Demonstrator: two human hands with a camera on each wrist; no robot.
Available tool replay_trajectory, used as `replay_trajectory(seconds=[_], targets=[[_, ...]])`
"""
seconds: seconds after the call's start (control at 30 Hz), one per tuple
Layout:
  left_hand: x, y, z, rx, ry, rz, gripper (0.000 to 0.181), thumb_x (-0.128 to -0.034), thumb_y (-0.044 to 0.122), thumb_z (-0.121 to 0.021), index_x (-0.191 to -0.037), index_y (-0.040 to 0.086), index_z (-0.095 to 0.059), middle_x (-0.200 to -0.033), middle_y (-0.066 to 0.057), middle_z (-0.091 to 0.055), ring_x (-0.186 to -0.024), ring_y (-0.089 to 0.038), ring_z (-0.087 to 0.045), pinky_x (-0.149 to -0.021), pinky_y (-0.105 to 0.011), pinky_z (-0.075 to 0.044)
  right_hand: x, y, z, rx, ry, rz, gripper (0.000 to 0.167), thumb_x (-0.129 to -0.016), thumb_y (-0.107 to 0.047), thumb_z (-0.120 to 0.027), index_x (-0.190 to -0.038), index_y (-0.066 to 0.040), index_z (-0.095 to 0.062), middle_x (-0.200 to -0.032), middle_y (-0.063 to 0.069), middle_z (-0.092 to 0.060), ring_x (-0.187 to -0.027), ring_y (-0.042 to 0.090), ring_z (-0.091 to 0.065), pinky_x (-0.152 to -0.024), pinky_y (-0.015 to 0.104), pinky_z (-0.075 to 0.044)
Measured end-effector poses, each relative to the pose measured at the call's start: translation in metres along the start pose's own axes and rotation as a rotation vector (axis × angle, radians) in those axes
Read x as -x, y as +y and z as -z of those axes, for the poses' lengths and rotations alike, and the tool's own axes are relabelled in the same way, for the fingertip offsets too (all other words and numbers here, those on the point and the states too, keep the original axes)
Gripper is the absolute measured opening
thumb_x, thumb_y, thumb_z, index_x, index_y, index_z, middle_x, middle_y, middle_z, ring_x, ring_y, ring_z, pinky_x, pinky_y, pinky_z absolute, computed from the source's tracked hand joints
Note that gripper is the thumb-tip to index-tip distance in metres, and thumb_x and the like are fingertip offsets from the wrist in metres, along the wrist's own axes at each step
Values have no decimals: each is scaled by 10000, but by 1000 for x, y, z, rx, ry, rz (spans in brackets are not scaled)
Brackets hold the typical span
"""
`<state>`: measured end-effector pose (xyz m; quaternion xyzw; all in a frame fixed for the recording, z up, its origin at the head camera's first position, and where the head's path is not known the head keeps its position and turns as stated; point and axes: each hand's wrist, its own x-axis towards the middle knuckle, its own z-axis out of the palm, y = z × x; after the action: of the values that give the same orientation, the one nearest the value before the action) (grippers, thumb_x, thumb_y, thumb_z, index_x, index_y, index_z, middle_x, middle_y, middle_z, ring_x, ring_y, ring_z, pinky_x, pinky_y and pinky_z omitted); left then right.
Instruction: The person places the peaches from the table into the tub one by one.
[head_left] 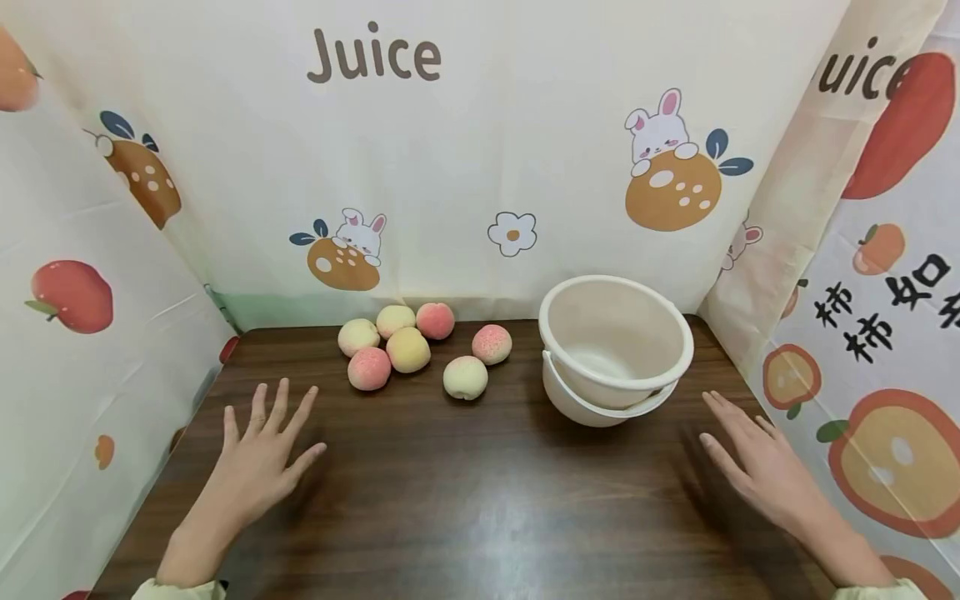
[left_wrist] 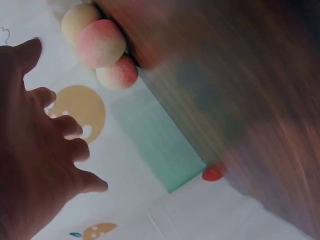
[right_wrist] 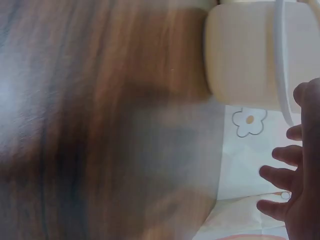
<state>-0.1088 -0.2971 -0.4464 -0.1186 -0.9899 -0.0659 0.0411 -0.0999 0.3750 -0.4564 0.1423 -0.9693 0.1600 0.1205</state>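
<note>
Several peaches, some pink and some pale yellow, lie at the back of the table; a pink peach (head_left: pixel 369 368) and a yellow peach (head_left: pixel 408 350) are among the left cluster. A little apart sit a whitish peach (head_left: pixel 465 378) and a speckled pink peach (head_left: pixel 492 344). Right of them stands a white bucket (head_left: pixel 600 400) with its handle hanging down at the front. My left hand (head_left: pixel 255 467), fingers spread, is over the table's left side, holding nothing. To the bucket's right, my right hand (head_left: pixel 765 467) is also empty, its fingers extended and apart from the bucket.
The dark wooden table (head_left: pixel 480 500) backs onto a white printed curtain (head_left: pixel 465 167). Similar fruit-patterned cloth (head_left: pixel 75 400) hangs along the left side, and more cloth (head_left: pixel 795 450) borders the right edge.
</note>
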Motion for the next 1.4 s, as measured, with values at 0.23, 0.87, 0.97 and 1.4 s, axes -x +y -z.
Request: replay_trajectory(seconds=[0.23, 0.87, 0.97, 1.4], targets=[[-12, 12, -2, -58, 178, -157, 683, -937, 259, -717, -1570, 179, -472, -1467, -200, -619, -1341, -438, -592, -1132, -700, -317, -11, -5, 13, -125, 55, -91, 583, -1066, -268, -586, -1610, -173, -400, -1398, 270, -635, -1202, 377, -665, -926, 423, -489], [-65, 61, -16, -57, 419, -395, 506, -894, 212, -695, -1385, 94, -662, -1369, -188, -661, -1244, -415, -598, -976, -630, -476, -63, -39, 20, -1088, 306, -240, 396, -1048, -86, -589, -1441, -108, -546, -1217, -66, -661, -946, 1, -723, -717, 219, -620], [-73, 71, -19, -58, 414, -413, 499, -905, 223, -696, -1388, 103, -657, -1380, -184, -652, -1258, -413, -592, -965, -626, -490, -69, -44, 18, -1197, 305, -243, 379, -1040, -71, -599, -1413, -128, -566, -1191, -36, -676, -921, 20, -746, -716, 238, -627], [-98, 98, -31, -74, 407, -473, 505, -911, 239, -706, -1400, 133, -641, -1366, -170, -646, -1238, -397, -595, -1013, -594, -487, -82, -55, 17, -1522, 288, -437, 409, -999, -41, -655, -1393, -71, -549, -1038, -26, -739, -836, 89, -756, -691, 272, -634]])
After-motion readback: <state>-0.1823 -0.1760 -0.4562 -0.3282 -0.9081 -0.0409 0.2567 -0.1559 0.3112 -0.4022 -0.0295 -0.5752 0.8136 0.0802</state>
